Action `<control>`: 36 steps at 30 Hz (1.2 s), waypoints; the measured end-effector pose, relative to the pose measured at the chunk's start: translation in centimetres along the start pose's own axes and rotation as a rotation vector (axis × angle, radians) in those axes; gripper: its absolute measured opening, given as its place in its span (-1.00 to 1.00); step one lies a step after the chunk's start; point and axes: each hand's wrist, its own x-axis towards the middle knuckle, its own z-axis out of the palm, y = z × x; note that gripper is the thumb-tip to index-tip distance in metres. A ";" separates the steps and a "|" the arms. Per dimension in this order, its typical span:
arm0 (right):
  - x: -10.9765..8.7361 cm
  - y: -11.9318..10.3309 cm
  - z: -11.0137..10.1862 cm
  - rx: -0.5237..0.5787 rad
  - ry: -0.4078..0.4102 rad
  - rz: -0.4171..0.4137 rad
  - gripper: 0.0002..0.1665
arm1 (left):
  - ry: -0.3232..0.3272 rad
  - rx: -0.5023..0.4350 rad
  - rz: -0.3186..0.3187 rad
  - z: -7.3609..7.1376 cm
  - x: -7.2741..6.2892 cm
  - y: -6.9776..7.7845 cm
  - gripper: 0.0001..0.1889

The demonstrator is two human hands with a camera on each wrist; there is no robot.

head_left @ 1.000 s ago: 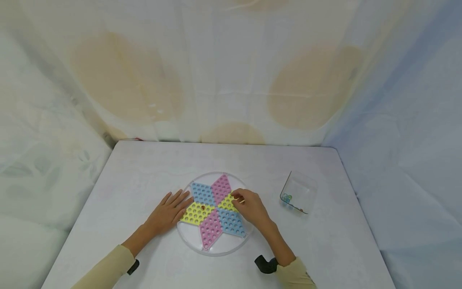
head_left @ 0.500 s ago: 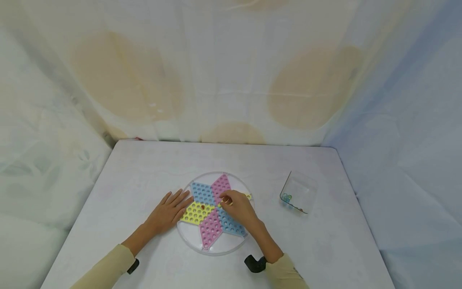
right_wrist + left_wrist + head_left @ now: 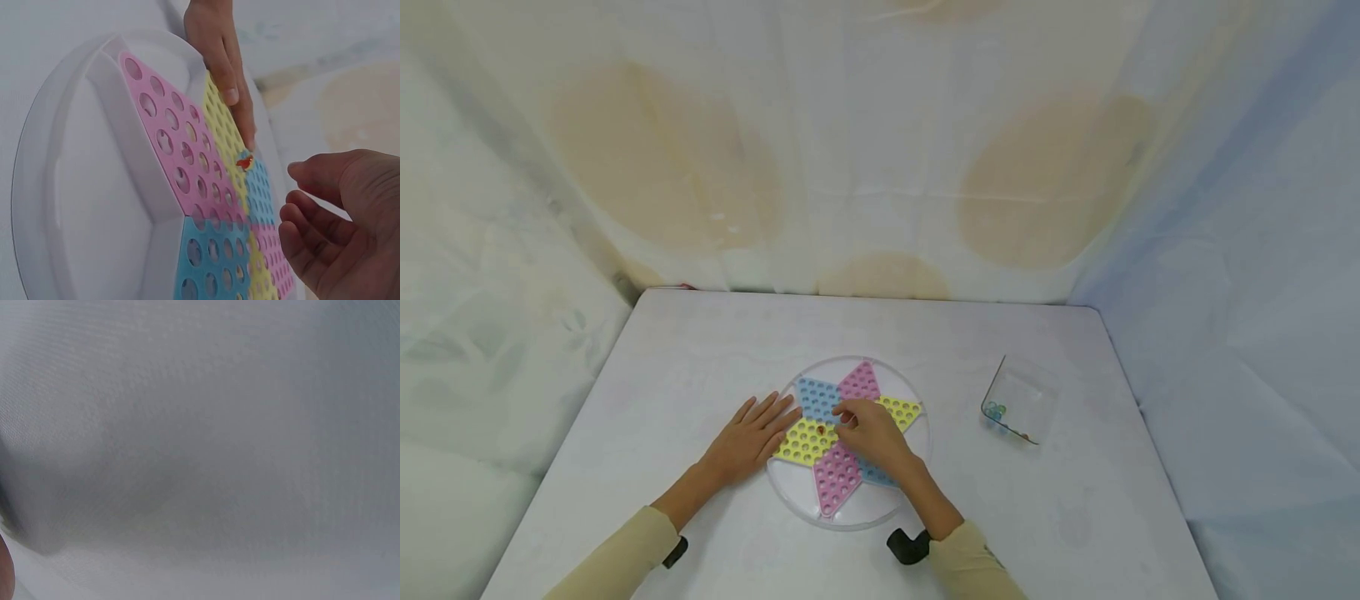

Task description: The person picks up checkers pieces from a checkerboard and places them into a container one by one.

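A round Chinese checkers board (image 3: pixel 880 508) with a pink, blue and yellow star lies on the table. One red-orange marble (image 3: pixel 821 430) sits in the left yellow section; it shows again in the right wrist view as a red-orange marble (image 3: pixel 245 162). My left hand (image 3: pixel 745 442) lies flat, its fingertips on the board's left rim area. Over the star's middle hovers my right hand (image 3: pixel 872 433), fingers loosely bent. In the right wrist view the thumb and fingers of this right hand (image 3: pixel 344 219) stand apart, and nothing shows between them. The left wrist view is mostly blurred white cloth.
To the right of the board stands a clear plastic box (image 3: pixel 1030 387) with several blue, green and orange marbles (image 3: pixel 995 410) in its near left corner. The white table (image 3: pixel 715 333) is bordered by cloth curtains at the back and both sides.
My right hand has moved left across the board, from the right yellow section to the star's middle, uncovering that yellow section. My left hand has stayed in place.
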 end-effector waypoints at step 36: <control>1.9 -0.4 2.7 -0.239 -0.080 -0.045 -0.89 | 0.084 -0.023 0.037 0.4 0.0 -0.2 -0.46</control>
